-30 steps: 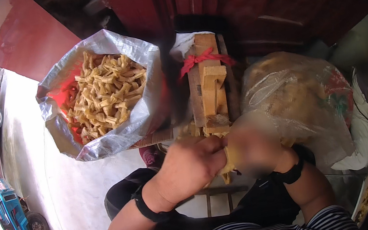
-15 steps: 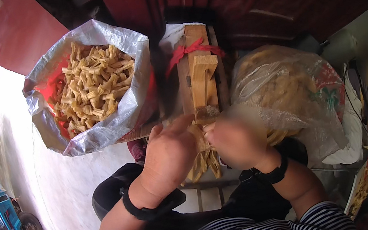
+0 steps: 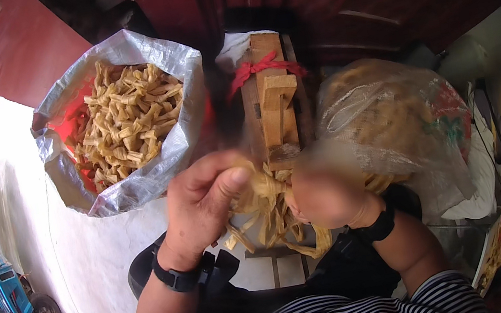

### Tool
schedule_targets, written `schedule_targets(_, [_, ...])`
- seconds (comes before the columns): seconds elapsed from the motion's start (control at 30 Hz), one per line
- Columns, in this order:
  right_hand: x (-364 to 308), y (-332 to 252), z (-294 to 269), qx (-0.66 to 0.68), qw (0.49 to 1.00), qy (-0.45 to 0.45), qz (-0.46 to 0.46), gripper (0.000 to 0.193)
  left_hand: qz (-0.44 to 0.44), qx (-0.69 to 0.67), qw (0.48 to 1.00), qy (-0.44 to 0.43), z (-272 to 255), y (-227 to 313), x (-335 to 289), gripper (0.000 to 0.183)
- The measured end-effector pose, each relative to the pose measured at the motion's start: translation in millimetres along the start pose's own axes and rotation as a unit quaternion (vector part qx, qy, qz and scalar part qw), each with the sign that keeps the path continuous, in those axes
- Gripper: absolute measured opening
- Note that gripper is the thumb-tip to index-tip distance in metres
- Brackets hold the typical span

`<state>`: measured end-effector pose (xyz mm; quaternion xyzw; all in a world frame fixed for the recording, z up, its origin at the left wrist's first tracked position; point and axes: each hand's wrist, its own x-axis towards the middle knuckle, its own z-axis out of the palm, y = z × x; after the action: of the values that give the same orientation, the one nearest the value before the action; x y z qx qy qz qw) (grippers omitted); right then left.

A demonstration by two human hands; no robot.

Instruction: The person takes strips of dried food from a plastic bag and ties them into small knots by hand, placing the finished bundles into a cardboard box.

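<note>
Over pale floor (image 3: 84, 261), beside a wooden jig (image 3: 275, 113), we clamp both grips, left hand (image 3: 202, 203) and right hand (image 3: 322, 194), on a bundle of yellow strips (image 3: 267, 209).

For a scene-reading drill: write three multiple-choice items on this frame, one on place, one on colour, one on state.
1. Where is the open silver woven sack of knotted tan strips?
A. to the person's left front
B. to their right
C. behind the wooden block

2. What colour is the ribbon tied round the upright wooden block?
A. blue
B. red
C. white

3. What is the left hand doing?
A. lying open
B. gripping the bundle of pale yellow strips
C. holding a knife

A: the sack sits upper left.
B: the bow is red.
B: thumb and fingers close on the bundle.
</note>
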<state>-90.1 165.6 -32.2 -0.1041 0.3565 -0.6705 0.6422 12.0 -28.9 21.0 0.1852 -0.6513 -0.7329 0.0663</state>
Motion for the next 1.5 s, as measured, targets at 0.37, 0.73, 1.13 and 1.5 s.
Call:
schedule_targets(0.37, [6,-33,-17,-0.323,0.890,0.276,-0.168,0.020,-0.047,-0.099,0.994,0.022,23,-37,30,0.010])
schedule_targets(0.73, [29,-15,-28,-0.533,0.724,0.346,-0.268,0.020,0.095,0.219,0.967,0.094,16,-77,53,0.019])
schedule_targets(1.13, [3,-25,7,-0.481,0.818,0.123,-0.292,0.019,-0.076,0.003,0.956,-0.284,27,-2,-14,0.022])
schedule_targets(1.5, [11,2,13,0.025,0.989,0.135,-0.053,0.013,0.347,0.402,0.846,0.056,26,-35,-5,0.017])
